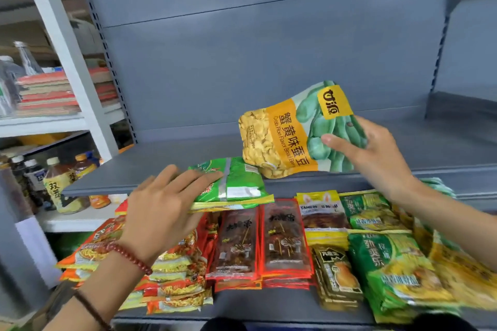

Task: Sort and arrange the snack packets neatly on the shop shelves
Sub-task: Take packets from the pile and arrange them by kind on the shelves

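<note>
The right hand (376, 153) fingers grip the bean packet (290, 137) by its side, open shelf (161, 158) behind them; the left hand (161, 204) fingers rest straight on green packets (242, 183) overhanging the shelf edge.

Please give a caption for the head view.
Right hand holds broad bean packet over shelf; left hand rests on green packets.

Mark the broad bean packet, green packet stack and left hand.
broad bean packet (285, 138), head view, on its orange label band.
green packet stack (246, 179), head view, on the top packet's back.
left hand (158, 207), head view, on the back of the hand.
</note>
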